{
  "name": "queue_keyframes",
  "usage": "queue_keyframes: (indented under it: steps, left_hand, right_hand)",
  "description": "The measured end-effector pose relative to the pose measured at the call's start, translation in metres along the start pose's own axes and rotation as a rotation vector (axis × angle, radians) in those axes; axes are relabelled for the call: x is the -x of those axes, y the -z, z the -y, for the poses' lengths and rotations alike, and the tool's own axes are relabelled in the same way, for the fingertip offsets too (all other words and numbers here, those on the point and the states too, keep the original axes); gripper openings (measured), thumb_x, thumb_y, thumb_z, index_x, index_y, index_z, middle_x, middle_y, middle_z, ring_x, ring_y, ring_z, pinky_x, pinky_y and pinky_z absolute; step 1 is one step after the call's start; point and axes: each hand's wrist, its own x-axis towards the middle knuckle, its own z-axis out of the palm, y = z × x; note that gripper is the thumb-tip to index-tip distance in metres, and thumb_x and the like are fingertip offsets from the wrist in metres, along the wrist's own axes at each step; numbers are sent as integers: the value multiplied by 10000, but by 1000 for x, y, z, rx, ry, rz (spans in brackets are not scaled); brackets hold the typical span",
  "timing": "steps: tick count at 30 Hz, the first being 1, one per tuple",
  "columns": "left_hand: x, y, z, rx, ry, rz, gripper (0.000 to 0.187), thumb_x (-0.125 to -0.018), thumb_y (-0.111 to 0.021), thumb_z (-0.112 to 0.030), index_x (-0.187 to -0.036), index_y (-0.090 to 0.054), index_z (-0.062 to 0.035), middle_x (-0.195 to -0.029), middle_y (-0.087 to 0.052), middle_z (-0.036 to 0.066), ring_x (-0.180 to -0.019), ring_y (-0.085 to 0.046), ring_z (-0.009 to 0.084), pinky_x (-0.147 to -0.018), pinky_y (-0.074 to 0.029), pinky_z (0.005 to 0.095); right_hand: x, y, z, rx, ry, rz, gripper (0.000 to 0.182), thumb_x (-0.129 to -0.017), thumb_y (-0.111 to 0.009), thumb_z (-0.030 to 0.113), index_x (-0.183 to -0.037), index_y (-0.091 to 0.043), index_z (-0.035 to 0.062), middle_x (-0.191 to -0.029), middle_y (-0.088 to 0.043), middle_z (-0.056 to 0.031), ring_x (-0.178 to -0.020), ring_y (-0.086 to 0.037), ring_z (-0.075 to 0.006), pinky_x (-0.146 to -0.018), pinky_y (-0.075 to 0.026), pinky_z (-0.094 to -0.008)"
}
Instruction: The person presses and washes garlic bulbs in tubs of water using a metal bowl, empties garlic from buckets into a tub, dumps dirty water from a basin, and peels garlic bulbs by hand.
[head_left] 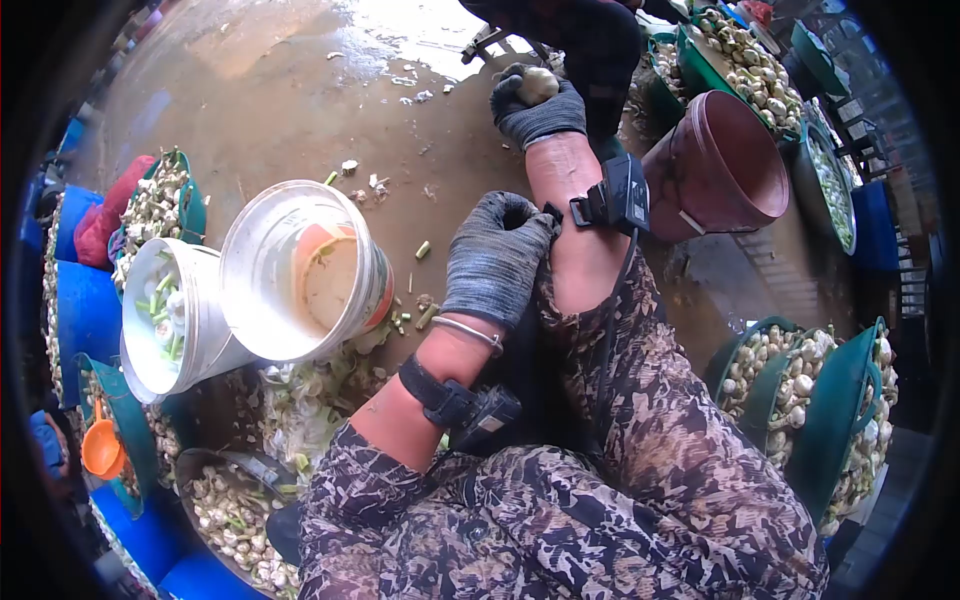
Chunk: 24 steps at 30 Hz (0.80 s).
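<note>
My right hand (540,108), in a grey knitted glove, is stretched forward at the top centre with its fingers wrapped round a pale garlic bulb (538,86). My left hand (497,255), gloved the same way, is closed beside my right forearm, its fingertips near the strap of the device (612,200) worn there. What those fingers hold, if anything, is hidden. To the left of my left hand a white bucket (243,250) leans open, with a little at its bottom. Cut green stem pieces (423,250) lie on the floor between them.
A second white bucket (135,345) holds bulbs and stems. A dark red bucket (665,185) stands right of my forearm. Garlic-filled green baskets (825,420) stand right and upper right. A person's dark-clothed leg (605,70) is ahead. Peelings (310,410) lie at lower left.
</note>
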Motion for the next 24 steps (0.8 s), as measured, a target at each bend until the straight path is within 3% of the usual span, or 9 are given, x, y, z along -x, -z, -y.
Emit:
queue_keyframes:
  steps: [4,6,9,13,15,20,23,24]
  left_hand:
    - [-11,-8,7,185,-7,82,160,-880,-632,-131,-994,-637,-20,-818,-639,20,-731,-566,87,-684,-475,239]
    - [-22,-10,11,556,132,242,191,-896,-606,-125,-1055,-630,-22,-872,-640,23,-768,-582,98,-726,-479,238]
    - [-19,2,20,698,168,337,211,-899,-601,-126,-1083,-611,-24,-918,-636,25,-796,-591,105,-757,-483,238]
    - [-30,-4,11,463,197,366,232,-907,-595,-137,-1105,-596,-17,-937,-634,35,-821,-583,105,-781,-482,240]
    - [-29,1,15,302,101,417,248,-899,-606,-122,-1121,-583,-15,-958,-631,35,-873,-580,109,-814,-482,250]
    - [-26,-4,14,412,-10,487,300,-876,-624,-94,-1164,-562,-34,-1010,-628,36,-930,-583,117,-855,-473,257]
    - [-19,0,11,319,-55,447,317,-864,-627,-91,-1171,-565,-45,-1037,-633,43,-941,-589,122,-870,-468,254]
    - [-21,-1,7,199,-88,412,308,-862,-624,-98,-1161,-576,-49,-1045,-637,49,-940,-592,126,-872,-467,252]
  right_hand:
    - [-4,4,24,-15,14,27,370,-825,-469,302,-1006,-557,-9,-845,-612,-154,-691,-607,-272,-561,-551,-348]
    - [-11,4,37,-34,7,69,360,-794,-484,245,-1011,-550,-35,-845,-606,-166,-708,-605,-284,-588,-556,-362]
    - [-3,8,31,-47,-28,87,361,-788,-488,238,-1016,-544,-37,-843,-603,-163,-710,-603,-285,-595,-557,-363]
    - [-2,2,39,-60,6,134,355,-781,-490,228,-1017,-540,-32,-845,-600,-159,-705,-599,-274,-584,-548,-356]
    - [6,-2,34,-51,2,115,348,-775,-491,230,-1013,-543,-19,-825,-598,-148,-700,-598,-266,-578,-542,-352]
    - [9,-22,46,-161,-4,167,331,-774,-498,282,-947,-521,1,-780,-580,-135,-697,-599,-246,-544,-535,-328]
    - [14,-38,51,-144,-37,217,266,-790,-481,211,-953,-519,4,-785,-571,-125,-696,-599,-241,-537,-536,-324]
    - [15,-42,56,-101,-5,238,259,-819,-493,181,-1008,-538,10,-883,-605,-136,-776,-613,-257,-629,-549,-353]
